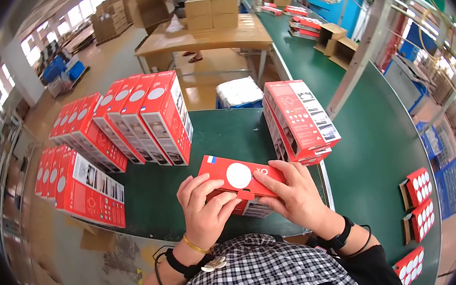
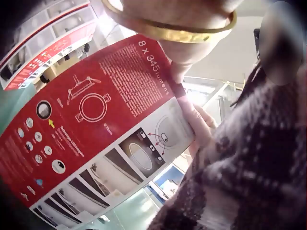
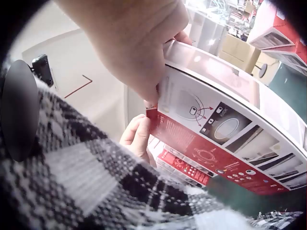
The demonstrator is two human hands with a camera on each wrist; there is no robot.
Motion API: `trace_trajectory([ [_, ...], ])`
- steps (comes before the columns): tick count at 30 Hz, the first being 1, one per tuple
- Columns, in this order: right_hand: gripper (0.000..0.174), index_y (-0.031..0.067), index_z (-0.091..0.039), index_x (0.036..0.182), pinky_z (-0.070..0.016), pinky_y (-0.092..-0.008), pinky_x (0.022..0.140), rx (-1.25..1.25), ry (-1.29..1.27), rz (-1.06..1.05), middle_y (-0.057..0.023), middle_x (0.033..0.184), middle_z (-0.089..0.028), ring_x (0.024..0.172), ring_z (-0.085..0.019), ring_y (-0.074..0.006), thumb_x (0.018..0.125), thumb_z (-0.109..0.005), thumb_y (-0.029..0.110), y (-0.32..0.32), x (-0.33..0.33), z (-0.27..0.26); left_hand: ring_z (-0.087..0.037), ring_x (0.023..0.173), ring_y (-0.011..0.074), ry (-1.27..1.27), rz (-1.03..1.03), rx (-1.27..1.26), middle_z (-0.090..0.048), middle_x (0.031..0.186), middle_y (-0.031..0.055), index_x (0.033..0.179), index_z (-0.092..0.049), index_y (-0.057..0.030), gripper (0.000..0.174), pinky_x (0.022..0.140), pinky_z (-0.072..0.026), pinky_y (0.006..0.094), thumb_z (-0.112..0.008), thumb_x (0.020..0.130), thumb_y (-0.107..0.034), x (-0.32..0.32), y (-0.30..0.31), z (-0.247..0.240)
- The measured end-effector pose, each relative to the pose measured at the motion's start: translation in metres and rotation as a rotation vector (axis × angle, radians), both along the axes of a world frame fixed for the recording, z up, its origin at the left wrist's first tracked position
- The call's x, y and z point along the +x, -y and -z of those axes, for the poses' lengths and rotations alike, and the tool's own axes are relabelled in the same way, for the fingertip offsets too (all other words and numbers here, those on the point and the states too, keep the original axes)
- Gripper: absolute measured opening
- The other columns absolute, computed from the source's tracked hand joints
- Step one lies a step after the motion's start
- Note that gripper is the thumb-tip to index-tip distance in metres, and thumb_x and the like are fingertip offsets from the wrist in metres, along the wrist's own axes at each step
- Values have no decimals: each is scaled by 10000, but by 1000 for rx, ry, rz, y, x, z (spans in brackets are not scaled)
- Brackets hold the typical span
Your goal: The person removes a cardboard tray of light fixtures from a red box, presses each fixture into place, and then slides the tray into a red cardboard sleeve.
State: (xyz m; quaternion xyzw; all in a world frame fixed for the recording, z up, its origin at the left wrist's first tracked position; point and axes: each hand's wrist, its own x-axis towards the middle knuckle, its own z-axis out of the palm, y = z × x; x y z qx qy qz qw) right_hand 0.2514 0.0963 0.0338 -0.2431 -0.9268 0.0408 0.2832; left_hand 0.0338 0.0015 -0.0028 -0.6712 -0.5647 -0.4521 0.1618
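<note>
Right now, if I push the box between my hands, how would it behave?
The box seems fairly stiff, with flat faces and crisp edges. Being flat-sided, it probably won't roll. Its glossy surface may be slippery.

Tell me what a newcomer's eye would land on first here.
Probably the red box with its big white circle, gripped by the left hand and right hand at the middle of the head view. Next come the red-and-white boxes lined up on the left of the green table. In the left wrist view, a gold bracelet stands out across the top.
</note>
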Motion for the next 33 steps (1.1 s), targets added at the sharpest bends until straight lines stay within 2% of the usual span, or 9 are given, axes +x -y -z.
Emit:
trace_trajectory([
  [1, 610, 149, -638, 1372, -463, -439, 940, -1, 4, -21, -182, 1286, -558, 1067, -561, -336, 809, -804, 316, -1, 1, -2, -540, 1204, 286, 4, -21, -1, -623, 1151, 22, 863, -729, -149, 252, 1066, -391, 501, -894, 672, -145, 5, 1, 4],
  [3, 630, 147, -605, 1407, -457, -449, 947, -3, 73, -23, -193, 1300, -545, 1080, -553, -346, 824, -793, 298, 1, 4, -9, -557, 1110, 231, 209, -16, 23, -628, 1079, -18, 901, -737, -157, 235, 980, -405, 436, -880, 714, -148, 15, 2, 13],
  [7, 665, 129, -550, 1451, -451, -446, 955, 12, 122, -97, -200, 1310, -526, 1090, -547, -349, 843, -775, 278, -7, 7, -11, -561, 1062, 218, 228, -23, 35, -618, 1057, -20, 904, -744, -153, 237, 939, -396, 402, -880, 710, -132, 19, -2, 15],
  [10, 678, 119, -536, 1460, -452, -442, 950, 12, 147, -124, -198, 1301, -528, 1086, -548, -342, 844, -773, 277, -11, 8, -12, -563, 1063, 264, 167, -71, 29, -617, 1041, 10, 908, -742, -143, 292, 932, -421, 403, -881, 665, -62, 20, -4, 4],
  [13, 687, 114, -527, 1466, -451, -439, 947, 7, 135, -137, -191, 1298, -528, 1085, -547, -333, 845, -771, 278, -12, 9, -12, -565, 1067, 253, 178, -71, 44, -635, 1030, -11, 950, -754, -160, 292, 941, -401, 410, -870, 690, -97, 20, -4, -4],
  [15, 692, 116, -523, 1469, -450, -439, 950, -4, 135, -136, -188, 1302, -526, 1088, -546, -333, 846, -770, 286, -12, 9, -12, -567, 1088, 199, -43, 6, -15, -660, 1067, -51, 1045, -755, -192, 306, 974, -369, 410, -832, 750, -157, 13, -3, -5],
  [18, 696, 120, -519, 1472, -447, -439, 955, -26, 138, -121, -184, 1309, -521, 1095, -543, -334, 849, -767, 306, -12, 9, -13, -564, 1078, 189, -44, 59, -44, -667, 1056, -67, 1058, -768, -201, 307, 978, -369, 424, -812, 754, -190, 9, -1, -8],
  [24, 679, 132, -527, 1464, -444, -440, 962, -47, 128, -98, -181, 1315, -517, 1101, -536, -337, 856, -759, 326, -10, 7, -13, -562, 1025, 162, -160, 33, 63, -653, 1009, -88, 997, -787, -211, 291, 955, -394, 407, -812, 708, -186, 5, -2, -4],
  [33, 641, 141, -552, 1443, -446, -433, 951, -68, 94, -93, -172, 1314, -524, 1079, -539, -327, 863, -758, 320, -7, 8, -13, -578, 1002, 146, -178, 77, 124, -655, 985, -99, 966, -781, -222, 274, 962, -400, 386, -814, 698, -176, 2, -6, -4],
])
